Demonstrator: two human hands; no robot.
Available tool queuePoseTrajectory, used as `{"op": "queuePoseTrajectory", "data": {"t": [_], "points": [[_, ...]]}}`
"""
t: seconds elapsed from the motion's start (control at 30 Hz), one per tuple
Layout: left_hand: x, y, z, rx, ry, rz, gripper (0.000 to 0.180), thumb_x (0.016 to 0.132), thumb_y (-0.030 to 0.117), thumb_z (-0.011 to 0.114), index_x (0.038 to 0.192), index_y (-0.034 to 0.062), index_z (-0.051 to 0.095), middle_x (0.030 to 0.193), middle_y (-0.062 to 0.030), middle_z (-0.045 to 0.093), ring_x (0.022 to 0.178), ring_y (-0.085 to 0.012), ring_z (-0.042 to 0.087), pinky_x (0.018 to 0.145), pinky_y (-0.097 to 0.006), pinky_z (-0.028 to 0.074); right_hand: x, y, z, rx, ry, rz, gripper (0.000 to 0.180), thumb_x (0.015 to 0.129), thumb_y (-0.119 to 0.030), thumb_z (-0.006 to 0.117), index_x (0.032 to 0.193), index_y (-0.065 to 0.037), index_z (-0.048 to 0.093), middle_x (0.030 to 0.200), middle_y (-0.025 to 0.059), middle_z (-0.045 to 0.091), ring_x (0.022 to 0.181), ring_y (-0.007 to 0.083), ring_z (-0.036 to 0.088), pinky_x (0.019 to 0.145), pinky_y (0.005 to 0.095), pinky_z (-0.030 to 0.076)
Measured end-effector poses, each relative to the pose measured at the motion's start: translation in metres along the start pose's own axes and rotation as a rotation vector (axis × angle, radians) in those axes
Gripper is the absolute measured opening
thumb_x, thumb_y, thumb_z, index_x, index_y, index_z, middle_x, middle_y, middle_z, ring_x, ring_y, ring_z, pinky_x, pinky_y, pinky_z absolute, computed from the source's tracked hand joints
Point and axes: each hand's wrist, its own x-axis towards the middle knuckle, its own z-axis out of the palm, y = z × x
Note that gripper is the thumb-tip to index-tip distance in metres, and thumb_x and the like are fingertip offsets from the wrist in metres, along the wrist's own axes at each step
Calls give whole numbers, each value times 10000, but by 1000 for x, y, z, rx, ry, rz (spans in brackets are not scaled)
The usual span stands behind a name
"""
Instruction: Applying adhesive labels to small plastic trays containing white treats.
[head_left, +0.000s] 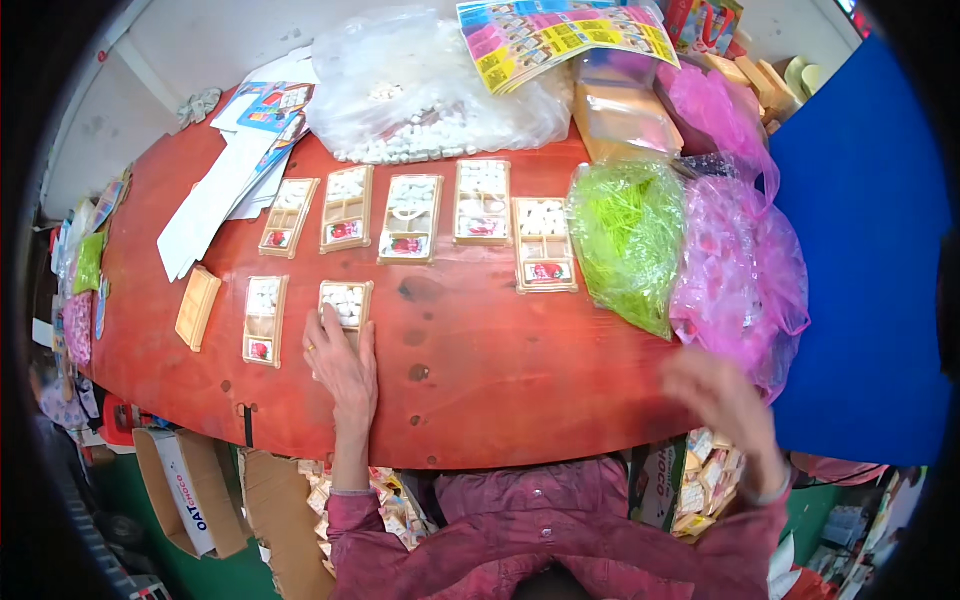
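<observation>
My left hand (342, 372) spans the lower part of a small beige compartment tray (368, 290). Its thumb lies along the right edge and its fingers reach over the left side. White bead-like pieces (343, 304) fill the tray's far end; my palm covers the near end. Off to the right, my right hand (722, 398) is smeared by motion above the table's front edge, close to a pink plastic bag (740, 270). Whether it holds anything cannot be made out. Just left of my left hand lies a similar tray (264, 322) with white pieces and a red-printed packet.
Several filled trays (408, 215) form a row farther back on the red table (480, 370). An unfilled-looking tray (198, 308) lies left, near white sheets (215, 205). Behind sits a big clear bag (430, 80) of white pieces; a bright green bag (630, 240) lies right.
</observation>
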Motion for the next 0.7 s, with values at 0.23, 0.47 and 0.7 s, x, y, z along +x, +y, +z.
{"op": "queuePoseTrajectory", "data": {"t": [0.23,0.47,0.7], "points": [[5,6,-4,-100,21,23,521,820,254,638,1206,-55,472,1253,-266,421,1148,-406,403,944,-482,336,280,18,-52,-536,565,-553,359,720,-62,649,1066,-43,553,1092,145,541,1061,341,489,889,408,403],[6,2,-7,-165,-19,-3,537,790,244,672,1190,-55,474,1248,-265,413,1141,-405,405,954,-489,320,413,50,-35,-884,379,-85,530,629,-317,756,1060,-83,558,1109,100,512,1156,303,410,898,618,308],[6,0,-8,-180,-77,-28,557,772,225,688,1201,-54,467,1286,-256,389,1192,-407,372,983,-490,301,422,84,-36,-937,370,-294,434,638,-344,746,970,-94,623,1054,77,573,1138,292,466,886,606,343]]}}
